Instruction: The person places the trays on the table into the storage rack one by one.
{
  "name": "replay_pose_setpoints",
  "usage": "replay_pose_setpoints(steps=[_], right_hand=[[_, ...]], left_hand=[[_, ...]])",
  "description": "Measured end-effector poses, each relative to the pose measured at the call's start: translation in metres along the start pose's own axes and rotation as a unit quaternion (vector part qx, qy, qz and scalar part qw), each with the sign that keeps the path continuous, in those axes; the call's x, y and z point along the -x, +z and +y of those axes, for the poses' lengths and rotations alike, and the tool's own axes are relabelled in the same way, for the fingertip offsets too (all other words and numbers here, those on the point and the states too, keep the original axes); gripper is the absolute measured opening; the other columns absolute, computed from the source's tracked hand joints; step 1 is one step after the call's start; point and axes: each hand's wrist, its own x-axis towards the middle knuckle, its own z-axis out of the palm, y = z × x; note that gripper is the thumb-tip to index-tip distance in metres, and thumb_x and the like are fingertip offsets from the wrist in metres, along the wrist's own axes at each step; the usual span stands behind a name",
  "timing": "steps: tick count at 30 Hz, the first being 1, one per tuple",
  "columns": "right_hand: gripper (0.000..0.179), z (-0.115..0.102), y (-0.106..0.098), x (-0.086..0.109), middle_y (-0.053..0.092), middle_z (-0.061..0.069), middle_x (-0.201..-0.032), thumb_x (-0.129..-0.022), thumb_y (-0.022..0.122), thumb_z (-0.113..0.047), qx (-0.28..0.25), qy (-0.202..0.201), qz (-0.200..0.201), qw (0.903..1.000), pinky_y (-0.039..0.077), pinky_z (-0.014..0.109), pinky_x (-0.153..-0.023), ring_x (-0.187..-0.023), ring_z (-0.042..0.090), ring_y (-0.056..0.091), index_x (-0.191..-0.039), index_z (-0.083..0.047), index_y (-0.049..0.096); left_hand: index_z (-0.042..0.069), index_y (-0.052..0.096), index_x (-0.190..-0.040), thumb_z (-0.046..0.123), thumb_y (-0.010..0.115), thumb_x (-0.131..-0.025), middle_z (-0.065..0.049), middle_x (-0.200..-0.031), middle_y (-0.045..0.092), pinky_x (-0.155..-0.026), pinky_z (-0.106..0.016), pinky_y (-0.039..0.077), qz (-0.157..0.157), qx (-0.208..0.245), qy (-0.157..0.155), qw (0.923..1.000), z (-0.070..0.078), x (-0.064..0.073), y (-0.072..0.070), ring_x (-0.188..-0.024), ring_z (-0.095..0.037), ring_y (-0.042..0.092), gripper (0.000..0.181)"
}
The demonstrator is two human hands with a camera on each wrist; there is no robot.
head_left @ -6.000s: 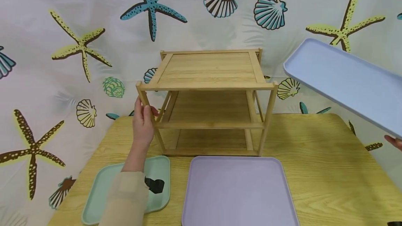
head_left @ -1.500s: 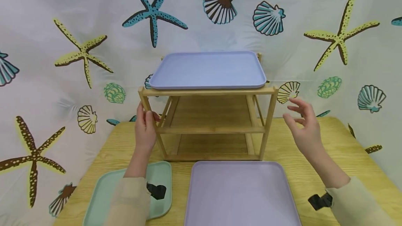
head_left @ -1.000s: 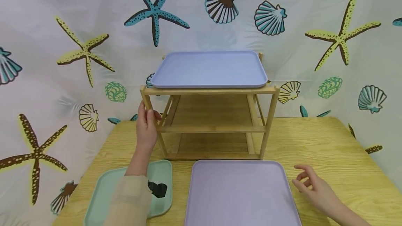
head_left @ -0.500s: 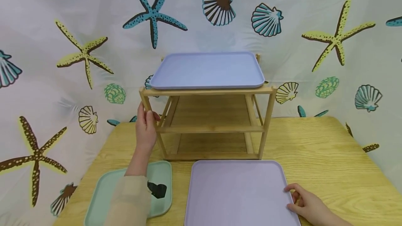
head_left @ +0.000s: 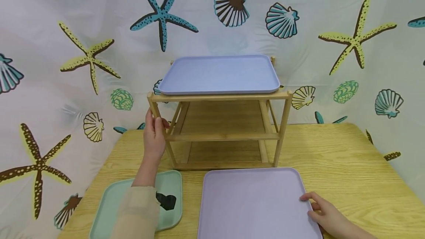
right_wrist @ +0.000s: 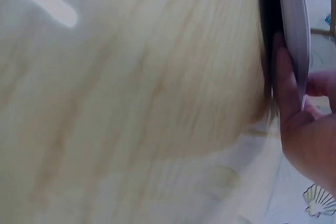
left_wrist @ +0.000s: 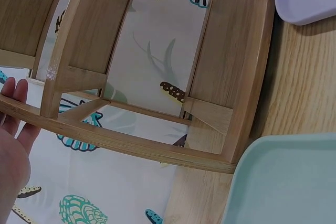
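My left hand [head_left: 154, 137] grips the left front post of a three-tier wooden rack [head_left: 220, 135]; the left wrist view shows its fingers [left_wrist: 20, 92] round the post. On the rack's top shelf lies a periwinkle-blue tray [head_left: 219, 73]. A lavender tray [head_left: 255, 202] is on the table before the rack. Its right rim is pinched by my right hand [head_left: 327, 215], thumb above and other fingers partly hidden beneath. In the right wrist view the lavender tray's edge [right_wrist: 295, 19] stands off the tabletop, with a dark gap under it.
A mint-green tray [head_left: 114, 196] lies at the front left, partly covered by my left sleeve [head_left: 136, 209]. Bare wood-grain tabletop [head_left: 352, 161] extends to the right of the rack. Behind hangs a cloth [head_left: 206, 40] printed with starfish and shells.
The blue tray went from my right hand onto the top shelf. My right hand then came down to the lavender tray, took its right rim and raised that side slightly. The left hand stayed put.
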Motion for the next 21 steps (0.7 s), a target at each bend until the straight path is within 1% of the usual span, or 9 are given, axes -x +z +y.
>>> replay_pose_setpoints(steps=[2, 4, 7, 10, 11, 13, 15, 18, 21], right_hand=[[0.033, 0.0021, -0.0019, 0.0002, 0.059, 0.021, -0.113, -0.098, 0.041, 0.006, -0.069, 0.005, -0.031, 0.9971, 0.055, 0.045, -0.067, -0.093, 0.03, 0.062, -0.13, 0.007, 0.033], [0.033, 0.0043, -0.003, 0.0006, 0.057, 0.021, -0.119, -0.101, 0.039, 0.004, -0.118, 0.001, -0.058, 0.9913, 0.055, 0.048, -0.07, -0.096, 0.031, 0.062, -0.133, 0.004, 0.032], [0.033, 0.0071, -0.0046, 0.0005, 0.057, 0.015, -0.121, -0.103, 0.038, 0.0, -0.162, -0.022, -0.093, 0.9822, 0.055, 0.047, -0.071, -0.098, 0.028, 0.063, -0.133, -0.013, 0.041], [0.04, 0.008, -0.0057, 0.0004, 0.058, 0.007, -0.12, -0.105, 0.036, -0.001, -0.193, -0.06, -0.125, 0.9713, 0.055, 0.043, -0.072, -0.098, 0.024, 0.064, -0.13, -0.031, 0.047], [0.043, 0.008, -0.0061, 0.0003, 0.059, 0.005, -0.12, -0.105, 0.034, -0.001, -0.202, -0.073, -0.135, 0.9673, 0.055, 0.042, -0.073, -0.098, 0.022, 0.064, -0.13, -0.033, 0.048], [0.045, 0.0077, -0.0062, 0.0006, 0.06, 0.002, -0.12, -0.105, 0.032, 0.0, -0.215, -0.095, -0.151, 0.9601, 0.055, 0.039, -0.073, -0.099, 0.021, 0.064, -0.132, -0.034, 0.047], [0.047, 0.007, -0.0062, 0.002, 0.06, 0.0, -0.12, -0.106, 0.03, 0.0, -0.23, -0.106, -0.161, 0.954, 0.055, 0.038, -0.075, -0.1, 0.02, 0.064, -0.133, -0.034, 0.046], [0.048, 0.0054, -0.0054, 0.005, 0.06, -0.001, -0.122, -0.106, 0.028, 0.0, -0.256, -0.098, -0.174, 0.9458, 0.054, 0.037, -0.079, -0.104, 0.019, 0.062, -0.135, -0.033, 0.047], [0.048, 0.0029, -0.0042, 0.009, 0.058, 0.001, -0.126, -0.106, 0.027, 0.0, -0.296, -0.089, -0.187, 0.9325, 0.052, 0.038, -0.084, -0.108, 0.021, 0.061, -0.137, -0.032, 0.046]], left_hand=[[0.012, 0.032, -0.149, 0.02, 0.031, -0.108, -0.013, -0.086, 0.055, -0.074, -0.029, 0.041, -0.001, 0.001, 0.001, 1.0, -0.0001, -0.0003, 0.0, -0.081, -0.022, 0.055, 0.042], [0.011, 0.032, -0.149, 0.02, 0.031, -0.108, -0.013, -0.085, 0.055, -0.074, -0.029, 0.041, -0.001, 0.003, 0.003, 1.0, -0.0003, -0.0006, -0.0001, -0.081, -0.023, 0.055, 0.042], [0.011, 0.032, -0.149, 0.02, 0.031, -0.108, -0.014, -0.086, 0.055, -0.073, -0.029, 0.041, -0.003, 0.005, 0.005, 1.0, -0.0011, -0.0009, -0.0006, -0.081, -0.023, 0.055, 0.042], [0.013, 0.031, -0.15, 0.019, 0.031, -0.108, -0.018, -0.086, 0.055, -0.074, -0.03, 0.041, -0.006, 0.005, 0.003, 1.0, -0.0013, -0.0008, -0.0014, -0.082, -0.022, 0.054, 0.042], [0.013, 0.031, -0.15, 0.019, 0.031, -0.108, -0.019, -0.087, 0.055, -0.074, -0.03, 0.041, -0.007, 0.004, 0.003, 1.0, -0.0011, -0.0007, -0.0017, -0.082, -0.022, 0.054, 0.043], [0.013, 0.03, -0.15, 0.018, 0.031, -0.108, -0.02, -0.087, 0.055, -0.076, -0.03, 0.041, -0.009, 0.003, 0.002, 0.9999, -0.0001, -0.0005, -0.0024, -0.082, -0.023, 0.055, 0.043], [0.012, 0.029, -0.15, 0.016, 0.031, -0.108, -0.021, -0.087, 0.056, -0.077, -0.031, 0.042, -0.012, 0.005, 0.001, 0.9999, 0.0003, -0.0006, -0.0029, -0.082, -0.025, 0.056, 0.043], [0.01, 0.028, -0.151, 0.013, 0.031, -0.107, -0.022, -0.088, 0.056, -0.079, -0.031, 0.042, -0.017, 0.008, -0.002, 0.9998, 0.0007, -0.0006, -0.0036, -0.082, -0.026, 0.056, 0.044], [0.009, 0.028, -0.151, 0.013, 0.031, -0.107, -0.022, -0.088, 0.055, -0.079, -0.031, 0.043, -0.022, 0.015, -0.003, 0.9996, 0.0007, -0.0013, -0.0043, -0.082, -0.023, 0.056, 0.044]])
